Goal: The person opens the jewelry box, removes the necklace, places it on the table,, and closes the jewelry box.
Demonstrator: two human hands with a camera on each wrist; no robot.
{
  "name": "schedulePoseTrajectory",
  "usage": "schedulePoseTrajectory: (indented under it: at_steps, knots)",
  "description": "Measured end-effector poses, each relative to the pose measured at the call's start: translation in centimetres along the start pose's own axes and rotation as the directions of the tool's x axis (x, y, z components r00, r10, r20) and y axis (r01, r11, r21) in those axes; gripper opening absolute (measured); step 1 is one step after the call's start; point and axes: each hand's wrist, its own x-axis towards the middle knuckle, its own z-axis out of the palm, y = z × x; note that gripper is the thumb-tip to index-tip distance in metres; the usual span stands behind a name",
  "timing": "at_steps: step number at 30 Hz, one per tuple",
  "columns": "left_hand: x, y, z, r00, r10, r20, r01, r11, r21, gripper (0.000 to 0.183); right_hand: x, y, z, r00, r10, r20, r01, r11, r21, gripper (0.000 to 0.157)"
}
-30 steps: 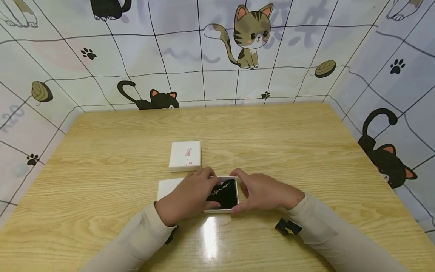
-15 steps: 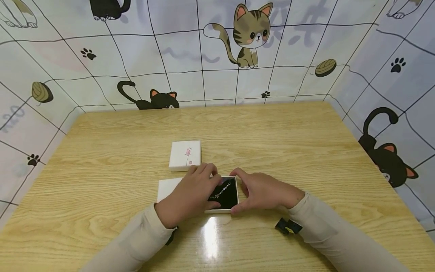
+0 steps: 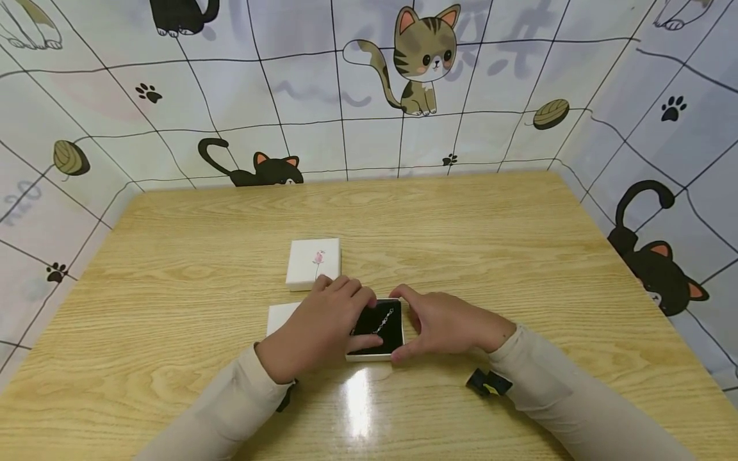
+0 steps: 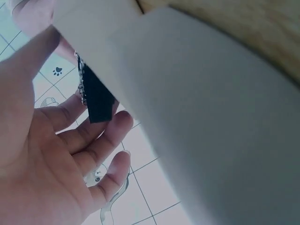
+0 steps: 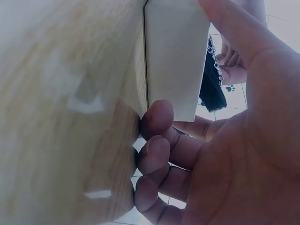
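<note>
An open white gift box [image 3: 369, 358] lies on the table, holding a black pad [image 3: 393, 336] with a silver chain [image 3: 382, 323] across it. My right hand [image 3: 446, 323] grips the box at its right side, thumb on the near corner and fingers at the far one. Over the box's left part, my left hand [image 3: 314, 326] has its thumb above the pad and its other fingers at the far edge. In the left wrist view the pad [image 4: 101, 101] stands tilted above the rim, fingertips against it. The right wrist view also has the raised pad [image 5: 213, 93] and the box's side wall [image 5: 176, 61].
A white box [image 3: 314, 262] with a pink flower print stands just behind the left hand. A plain white box piece [image 3: 281, 317] lies partly under that hand. Patterned cat cloth [image 3: 369, 89] walls in the wooden table [image 3: 461, 237] at the back and sides.
My left hand's fingers have shifted slightly away from me and its thumb has slid further right over the pad. The chain lies straighter than at first. My right hand keeps its place.
</note>
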Motion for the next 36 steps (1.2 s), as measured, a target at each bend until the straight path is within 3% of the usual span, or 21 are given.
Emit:
schedulePoseTrajectory:
  at_steps: [5,12,22,36]
  knots:
    - [0.1,-0.1,-0.4,1.000,-0.020,-0.001,0.020,0.999,-0.038,0.040,0.0,-0.1,0.0,1.000,-0.001,-0.005,0.001,1.000,-0.018,0.088]
    - [0.2,-0.2,-0.8,1.000,0.000,-0.021,-0.001,0.997,-0.071,0.029,0.1,-0.1,-0.1,1.000,0.008,-0.004,-0.008,1.000,-0.008,0.090]
    - [0.3,-0.2,-1.1,1.000,-0.030,-0.005,0.028,0.970,-0.240,0.036,0.3,-0.2,-0.2,0.999,0.026,0.019,-0.027,0.999,0.043,0.085]
    - [0.4,0.0,-1.0,0.999,0.007,-0.033,-0.016,0.960,-0.281,0.033,-0.4,0.2,-1.2,0.996,0.082,0.031,-0.083,0.996,0.032,0.093]
